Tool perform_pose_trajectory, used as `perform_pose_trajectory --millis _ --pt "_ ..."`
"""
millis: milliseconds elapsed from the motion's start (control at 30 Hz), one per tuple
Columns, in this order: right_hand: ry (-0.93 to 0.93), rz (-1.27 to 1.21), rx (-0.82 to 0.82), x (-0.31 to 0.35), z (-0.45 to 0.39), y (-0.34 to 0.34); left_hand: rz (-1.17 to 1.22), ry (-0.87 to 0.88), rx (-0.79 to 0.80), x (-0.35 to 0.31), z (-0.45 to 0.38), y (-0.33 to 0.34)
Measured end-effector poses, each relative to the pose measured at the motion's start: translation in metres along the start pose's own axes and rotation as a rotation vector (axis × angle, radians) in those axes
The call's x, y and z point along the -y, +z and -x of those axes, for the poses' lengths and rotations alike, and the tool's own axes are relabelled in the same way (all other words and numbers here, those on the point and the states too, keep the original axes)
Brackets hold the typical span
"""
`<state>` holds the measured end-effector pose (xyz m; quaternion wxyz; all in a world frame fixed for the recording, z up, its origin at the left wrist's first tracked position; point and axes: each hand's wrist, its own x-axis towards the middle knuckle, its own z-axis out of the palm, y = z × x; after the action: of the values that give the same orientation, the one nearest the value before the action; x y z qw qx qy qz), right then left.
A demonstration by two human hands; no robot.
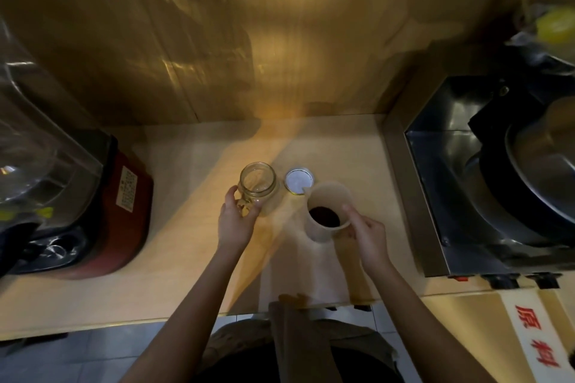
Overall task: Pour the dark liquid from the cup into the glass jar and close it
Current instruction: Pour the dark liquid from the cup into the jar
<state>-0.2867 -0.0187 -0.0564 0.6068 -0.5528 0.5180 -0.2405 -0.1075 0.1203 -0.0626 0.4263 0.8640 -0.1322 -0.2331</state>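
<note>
An empty glass jar (257,185) with a side handle stands upright and open on the pale counter (186,258). My left hand (236,221) grips its handle from the near side. Just right of the jar lies its round lid (298,180), inner white side up. A translucent plastic cup (326,210) with a small spout stands right of the jar, dark liquid (324,216) pooled in its bottom. My right hand (367,235) holds the cup at its near right rim and side.
A red-based blender (93,202) with a clear cover fills the left of the counter. A steel appliance (485,183) holding a round pan stands at the right. The wall rises close behind the jar. A white label with red characters (535,336) lies near right.
</note>
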Motion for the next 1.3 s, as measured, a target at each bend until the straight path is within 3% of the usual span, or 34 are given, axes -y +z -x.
perform_pose_trajectory --millis 333,567,900,1033,1300 --pt "-0.099 -0.058 -0.012 0.049 -0.034 0.025 0.151 -0.028 -0.045 0.010 -0.006 -0.003" --pt "-0.049 -0.019 -0.055 0.060 -0.045 0.046 0.365 -0.194 -0.074 0.010 -0.012 0.013" --pt "-0.174 0.074 0.010 0.068 -0.064 0.034 0.546 -0.333 -0.137 -0.016 -0.033 0.011" --pt "-0.329 0.153 0.045 0.098 -0.075 0.030 0.493 -0.276 -0.103 -0.030 -0.039 -0.004" --pt "-0.698 0.521 0.217 0.184 -0.085 0.043 0.139 0.079 -0.088 -0.061 -0.036 -0.037"
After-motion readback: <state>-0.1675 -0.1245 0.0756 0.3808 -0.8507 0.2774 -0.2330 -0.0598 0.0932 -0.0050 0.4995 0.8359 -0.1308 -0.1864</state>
